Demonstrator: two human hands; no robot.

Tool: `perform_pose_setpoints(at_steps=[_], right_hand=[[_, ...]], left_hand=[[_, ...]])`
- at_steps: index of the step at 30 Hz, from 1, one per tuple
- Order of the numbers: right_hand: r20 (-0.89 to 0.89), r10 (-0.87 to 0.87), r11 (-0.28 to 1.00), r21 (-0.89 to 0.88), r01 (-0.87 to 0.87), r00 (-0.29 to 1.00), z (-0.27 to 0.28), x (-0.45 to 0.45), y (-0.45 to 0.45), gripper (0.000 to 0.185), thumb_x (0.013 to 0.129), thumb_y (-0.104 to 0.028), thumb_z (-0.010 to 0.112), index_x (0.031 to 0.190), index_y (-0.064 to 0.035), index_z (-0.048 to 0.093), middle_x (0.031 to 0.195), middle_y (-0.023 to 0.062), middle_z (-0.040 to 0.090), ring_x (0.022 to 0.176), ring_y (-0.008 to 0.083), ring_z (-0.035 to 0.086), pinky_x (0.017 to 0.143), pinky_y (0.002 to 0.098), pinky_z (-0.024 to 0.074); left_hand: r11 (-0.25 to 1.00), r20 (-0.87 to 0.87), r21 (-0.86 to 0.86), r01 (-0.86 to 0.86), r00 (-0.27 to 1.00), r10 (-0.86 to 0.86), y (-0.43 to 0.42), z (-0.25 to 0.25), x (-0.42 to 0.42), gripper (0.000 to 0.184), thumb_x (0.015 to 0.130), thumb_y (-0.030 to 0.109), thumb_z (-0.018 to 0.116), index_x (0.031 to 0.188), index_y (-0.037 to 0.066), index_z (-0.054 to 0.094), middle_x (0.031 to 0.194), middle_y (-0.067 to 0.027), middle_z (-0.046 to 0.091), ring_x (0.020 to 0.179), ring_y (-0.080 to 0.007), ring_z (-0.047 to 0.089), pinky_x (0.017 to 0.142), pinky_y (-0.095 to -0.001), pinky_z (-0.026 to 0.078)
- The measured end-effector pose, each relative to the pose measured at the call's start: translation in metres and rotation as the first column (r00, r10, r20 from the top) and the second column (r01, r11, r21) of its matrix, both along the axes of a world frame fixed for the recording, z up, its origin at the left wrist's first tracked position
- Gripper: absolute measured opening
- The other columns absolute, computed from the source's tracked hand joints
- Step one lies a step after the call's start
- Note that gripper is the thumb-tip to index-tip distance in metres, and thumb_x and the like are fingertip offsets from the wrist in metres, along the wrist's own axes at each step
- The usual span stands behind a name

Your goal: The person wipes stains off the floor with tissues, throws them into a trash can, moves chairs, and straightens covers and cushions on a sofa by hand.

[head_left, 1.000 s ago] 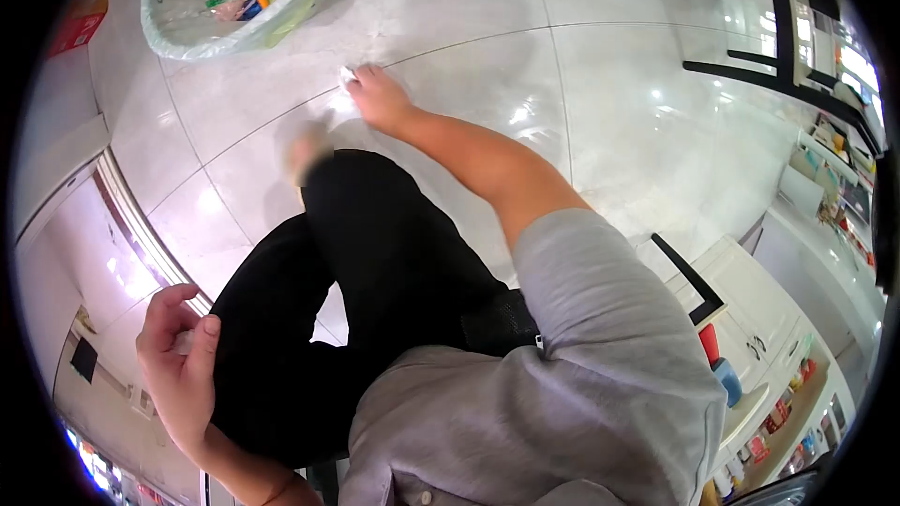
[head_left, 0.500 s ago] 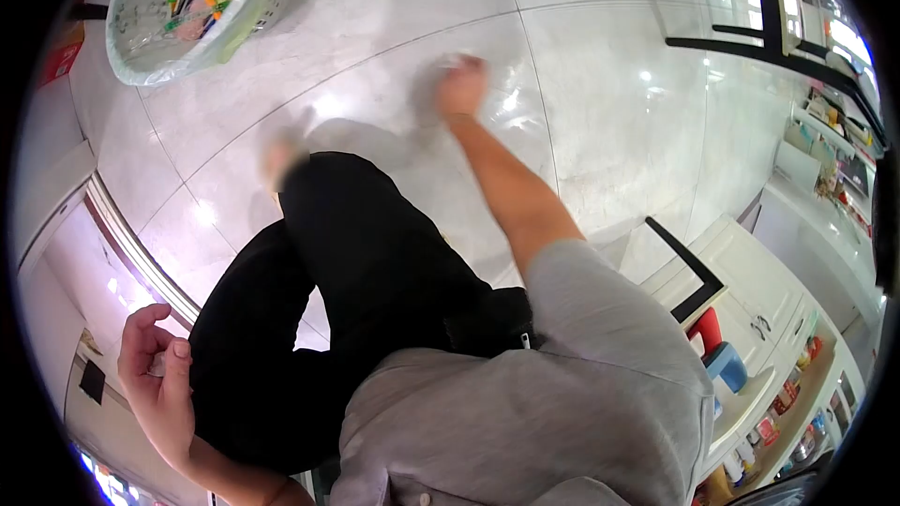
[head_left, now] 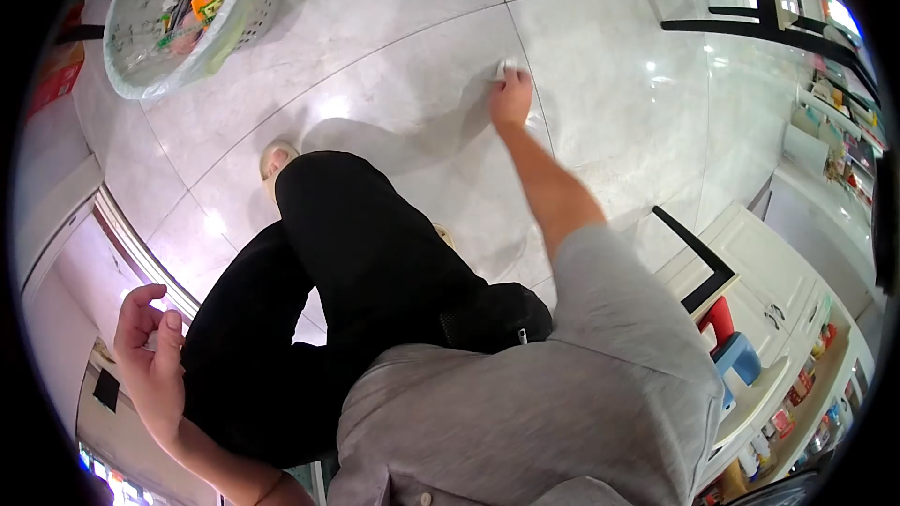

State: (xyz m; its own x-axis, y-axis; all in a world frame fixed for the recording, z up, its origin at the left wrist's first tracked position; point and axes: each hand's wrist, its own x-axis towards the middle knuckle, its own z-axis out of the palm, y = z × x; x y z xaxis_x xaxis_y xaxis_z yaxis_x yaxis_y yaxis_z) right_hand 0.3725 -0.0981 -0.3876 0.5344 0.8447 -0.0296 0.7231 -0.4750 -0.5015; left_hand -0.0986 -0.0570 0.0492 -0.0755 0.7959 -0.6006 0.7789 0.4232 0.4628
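My right hand (head_left: 511, 98) reaches forward and down to the tiled floor (head_left: 412, 66). Its fingers are closed on a small white wad (head_left: 505, 68), which looks like a tissue, pressed on or just above the tiles. Most of the wad is hidden by the fingers. On the left, beside my black trouser leg (head_left: 244, 337), my left hand (head_left: 150, 356) is raised with its fingers curled toward the thumb. Something small and pale shows between them, too unclear to name.
A lined trash basket (head_left: 253, 23) holding wrappers stands at upper left. Black-framed furniture (head_left: 750, 30) is at upper right. White cabinets (head_left: 759, 262) and a blue container (head_left: 741, 359) line the right side. A door track (head_left: 141, 248) runs at left. My sandaled foot (head_left: 278, 159) is on the floor.
My right hand has moved to the right across the floor, and the white wad in it now shows. My left hand has stayed nearly still. The view has shifted slightly.
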Motion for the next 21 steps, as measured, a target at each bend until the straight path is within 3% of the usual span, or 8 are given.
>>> perform_pose_setpoints(at_steps=[2,4,7,9,10,12,15,21], right_hand=[[0.115,0.075,0.997,-0.034,-0.072,0.991,-0.037,-0.064,-0.033,0.033,0.081,-0.01,0.056,0.111,0.0015,0.06,0.115,0.0255,0.058,0.113,0.0427,0.05,0.099,0.0488,0.039],[-0.2,0.129,0.989,-0.042,-0.14,0.971,-0.048,-0.157,-0.045,0.036,0.083,-0.014,0.055,0.115,0.0022,0.059,0.12,0.0244,0.057,0.116,0.0394,0.051,0.103,0.0467,0.0384],[-0.336,0.669,0.699,-0.019,-0.715,0.663,-0.02,-0.187,-0.033,0.036,0.085,-0.017,0.054,0.116,0.001,0.059,0.12,0.0233,0.058,0.115,0.0374,0.052,0.103,0.0469,0.0387],[0.063,0.824,0.535,0.24,-0.81,0.562,-0.053,-0.138,-0.007,0.036,0.085,-0.017,0.053,0.116,-0.0005,0.058,0.12,0.0225,0.058,0.114,0.0369,0.053,0.102,0.0476,0.0397],[0.283,0.693,0.674,0.071,-0.735,0.663,-0.073,-0.097,0.02,0.032,0.085,-0.017,0.054,0.112,-0.0016,0.061,0.116,0.0224,0.059,0.113,0.0364,0.054,0.101,0.048,0.0401],[0.111,0.37,0.919,0.104,-0.381,0.923,-0.044,-0.015,0.092,0.028,0.086,-0.012,0.049,0.107,0.0016,0.063,0.113,0.0217,0.06,0.104,0.0386,0.057,0.092,0.0455,0.0459],[0.132,-0.058,0.995,0.092,0.046,0.99,-0.022,0.012,0.155,0.021,0.082,-0.012,0.055,0.095,0.0015,0.065,0.096,0.0182,0.063,0.084,0.0367,0.061,0.078,0.0446,0.0508],[0.333,0.417,0.798,0.312,-0.516,0.846,-0.07,-0.204,0.161,0.021,0.09,-0.015,0.05,0.09,0.0007,0.064,0.096,0.0191,0.063,0.094,0.0356,0.058,0.083,0.0488,0.0452]], left_hand=[[0.999,-0.029,0.016,-0.028,0.999,0.028,-0.001,0.002,0.003,0.03,0.092,0.025,0.061,0.111,0.002,0.058,0.068,0.0027,0.048,0.059,-0.0045,0.041,0.05,-0.0187,0.028],[1.0,-0.029,0.015,-0.014,0.999,0.014,-0.004,-0.002,0.007,0.03,0.091,0.024,0.061,0.111,0.002,0.058,0.068,0.0026,0.048,0.058,-0.0045,0.042,0.05,-0.0185,0.028],[0.999,-0.026,0.035,-0.016,1.0,0.017,-0.012,-0.007,0.001,0.029,0.091,0.022,0.06,0.111,0.002,0.058,0.068,0.0022,0.048,0.058,-0.0046,0.042,0.049,-0.0184,0.028],[0.998,-0.023,0.045,-0.037,0.999,0.038,-0.015,-0.009,-0.004,0.028,0.09,0.021,0.06,0.111,0.001,0.058,0.068,0.002,0.048,0.058,-0.0047,0.042,0.049,-0.0185,0.028],[0.998,-0.041,0.045,-0.052,0.998,0.054,-0.017,-0.009,-0.006,0.03,0.09,0.024,0.063,0.109,0.001,0.059,0.066,0.0025,0.049,0.057,-0.004,0.042,0.048,-0.0189,0.027],[0.996,-0.057,0.048,-0.071,0.996,0.073,-0.02,-0.009,-0.009,0.032,0.089,0.027,0.066,0.107,0.001,0.059,0.065,0.0029,0.049,0.056,-0.0032,0.042,0.048,-0.0194,0.026],[0.991,-0.074,0.034,-0.126,0.989,0.128,-0.026,-0.006,-0.016,0.033,0.09,0.027,0.066,0.108,0.001,0.059,0.064,0.003,0.049,0.056,-0.0027,0.041,0.047,-0.0193,0.026],[0.984,-0.033,0.038,-0.175,0.984,0.176,-0.033,-0.004,-0.019,0.03,0.09,0.023,0.065,0.109,0.001,0.058,0.067,0.0034,0.049,0.058,-0.0024,0.041,0.049,-0.0185,0.026]])
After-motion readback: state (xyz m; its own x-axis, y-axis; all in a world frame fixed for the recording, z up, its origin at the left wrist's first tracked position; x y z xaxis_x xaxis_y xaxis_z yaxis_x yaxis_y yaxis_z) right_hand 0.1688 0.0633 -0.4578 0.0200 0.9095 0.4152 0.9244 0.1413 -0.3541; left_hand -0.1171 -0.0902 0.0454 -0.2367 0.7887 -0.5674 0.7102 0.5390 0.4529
